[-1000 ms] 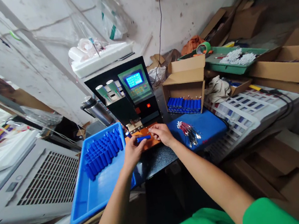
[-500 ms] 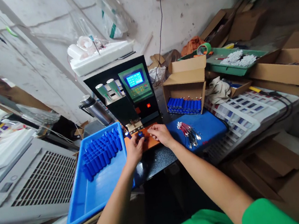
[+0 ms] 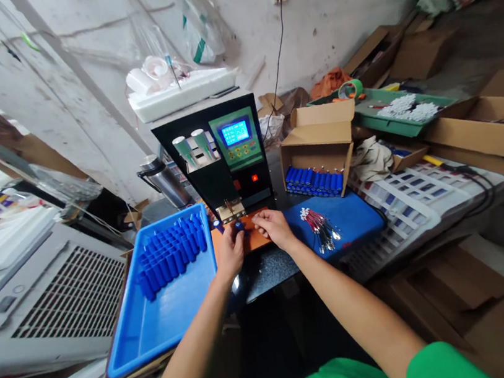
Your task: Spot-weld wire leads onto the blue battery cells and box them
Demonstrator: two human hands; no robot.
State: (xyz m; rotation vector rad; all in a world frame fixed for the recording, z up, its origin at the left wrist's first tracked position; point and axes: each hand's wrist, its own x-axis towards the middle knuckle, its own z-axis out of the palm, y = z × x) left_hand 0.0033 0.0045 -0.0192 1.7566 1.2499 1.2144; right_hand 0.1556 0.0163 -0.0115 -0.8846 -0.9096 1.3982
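My left hand [image 3: 230,253] is closed on a small blue battery cell [image 3: 238,225], holding it end-up under the welding tip of the black spot welder [image 3: 222,155]. My right hand [image 3: 275,228] rests beside it on the orange work plate [image 3: 252,239], fingers pinched together near the cell; what they hold is too small to see. A blue tray [image 3: 159,327] with several blue cells [image 3: 172,254] lies to the left.
A bundle of red-and-black wires [image 3: 319,227] lies on a blue mat [image 3: 354,218] to the right. An open cardboard box [image 3: 318,142] holds more blue cells. Behind stand a steel flask [image 3: 164,179], a green tray [image 3: 386,114] and cardboard boxes.
The blue cell lay flat on the orange plate a second ago; my left hand has since lifted it end-up toward the welder tip. My right hand stayed close beside it.
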